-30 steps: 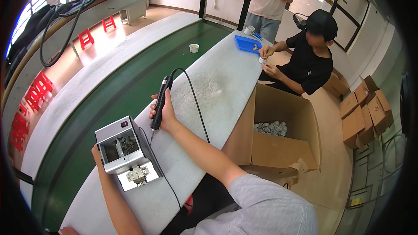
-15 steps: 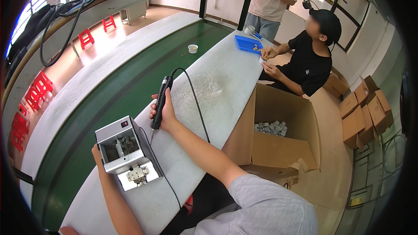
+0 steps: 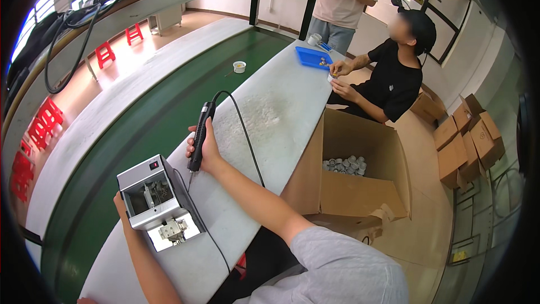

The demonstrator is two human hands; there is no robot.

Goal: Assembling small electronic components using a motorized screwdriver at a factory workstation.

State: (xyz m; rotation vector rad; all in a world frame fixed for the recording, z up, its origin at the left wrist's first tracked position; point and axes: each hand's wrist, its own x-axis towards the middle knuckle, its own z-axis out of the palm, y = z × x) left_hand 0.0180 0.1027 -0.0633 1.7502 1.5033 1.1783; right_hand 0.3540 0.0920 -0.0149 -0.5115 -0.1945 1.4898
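My right hand (image 3: 206, 146) is wrapped round a black electric screwdriver (image 3: 201, 135). The driver tilts over the pale worktop, its thin bit pointing down beside a silver box-shaped screw feeder (image 3: 139, 176). This feeder has a window on top and a bright metal front plate with a small block on it. Against the feeder's far left side lies my left hand (image 3: 119, 205); the machine's housing hides most of its fingers. A black cable curves from the driver's upper end over the worktop, and another runs down along the feeder's right side.
Beyond the worktop (image 3: 225, 214) runs a green belt (image 3: 169, 98) with a small white cup (image 3: 239, 67). At right stands an open carton (image 3: 360, 196) holding several white parts. A seated co-worker (image 3: 388, 84) handles a small part near a blue tray (image 3: 306, 56); another person stands behind.
The whole view has shifted slightly, so things sit a little further left. My right hand still grips the screwdriver beside the feeder, and my left hand stays at the feeder's side.
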